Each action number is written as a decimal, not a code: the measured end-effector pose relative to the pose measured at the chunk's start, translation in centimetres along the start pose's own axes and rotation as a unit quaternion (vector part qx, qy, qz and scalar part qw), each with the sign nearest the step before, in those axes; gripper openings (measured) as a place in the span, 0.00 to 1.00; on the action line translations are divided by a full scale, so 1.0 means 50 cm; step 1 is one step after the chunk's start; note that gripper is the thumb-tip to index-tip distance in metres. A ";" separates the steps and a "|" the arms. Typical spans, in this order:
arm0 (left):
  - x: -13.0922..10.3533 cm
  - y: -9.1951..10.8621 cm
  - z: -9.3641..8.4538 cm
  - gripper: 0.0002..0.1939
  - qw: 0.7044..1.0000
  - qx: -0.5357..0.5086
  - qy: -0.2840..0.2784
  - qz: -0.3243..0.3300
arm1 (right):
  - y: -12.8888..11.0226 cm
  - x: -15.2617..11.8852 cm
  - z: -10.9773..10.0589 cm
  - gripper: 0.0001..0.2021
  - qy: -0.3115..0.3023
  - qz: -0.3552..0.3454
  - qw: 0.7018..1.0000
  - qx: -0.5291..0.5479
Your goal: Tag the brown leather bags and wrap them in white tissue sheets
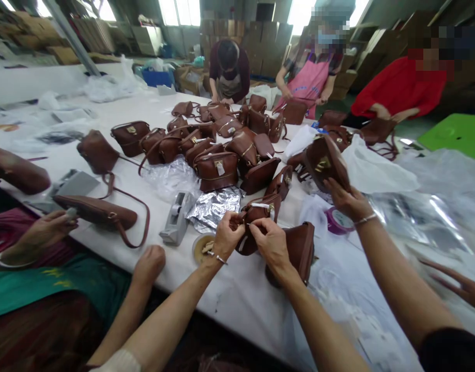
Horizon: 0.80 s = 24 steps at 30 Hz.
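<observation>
My left hand [228, 235] wears a thin bracelet, its fingers pinched at the side of a small brown bag [270, 206] near the table's front edge. Close beside it, my right hand [271, 244] has thumb and forefinger pressed together at the same bag. Whatever small piece lies between the fingertips is too small to make out. A white strip lies across the top of this bag. Behind my right hand stands another brown bag [302, 250], partly hidden by the hand.
Many brown bags [217, 170] fill the middle. A tape dispenser [178, 218], a round bowl [200, 248] and crumpled foil [216, 206] lie left. At right, another person's hand [349, 204] holds a bag; a co-worker's fist [150, 263] rests left. Several people stand around the table.
</observation>
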State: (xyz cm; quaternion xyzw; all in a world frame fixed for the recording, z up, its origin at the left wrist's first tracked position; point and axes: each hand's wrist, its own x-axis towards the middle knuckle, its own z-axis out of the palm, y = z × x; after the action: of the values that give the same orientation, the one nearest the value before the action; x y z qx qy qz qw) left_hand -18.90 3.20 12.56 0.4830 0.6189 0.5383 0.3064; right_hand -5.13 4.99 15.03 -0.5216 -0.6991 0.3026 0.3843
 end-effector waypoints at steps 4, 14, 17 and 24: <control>0.015 -0.004 0.009 0.11 0.999 0.048 0.016 0.018 | 0.001 0.028 0.006 0.09 -0.011 0.011 1.000 -0.009; 0.058 0.019 0.056 0.11 0.993 0.090 0.043 0.062 | -0.012 0.077 -0.032 0.14 -0.013 0.109 0.993 0.035; 0.069 0.029 0.066 0.08 0.990 0.094 0.037 0.097 | -0.008 0.086 -0.040 0.15 0.006 0.132 0.990 0.047; 0.096 0.038 0.087 0.09 0.990 0.059 0.004 0.125 | 0.009 0.115 -0.057 0.17 0.014 0.179 0.980 0.090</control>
State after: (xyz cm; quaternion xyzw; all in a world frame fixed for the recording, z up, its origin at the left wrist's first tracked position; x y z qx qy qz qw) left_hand -16.16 9.15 14.04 0.5713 0.5855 0.5373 0.2051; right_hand -3.40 10.71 17.41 -0.6063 -0.5587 0.4205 0.3788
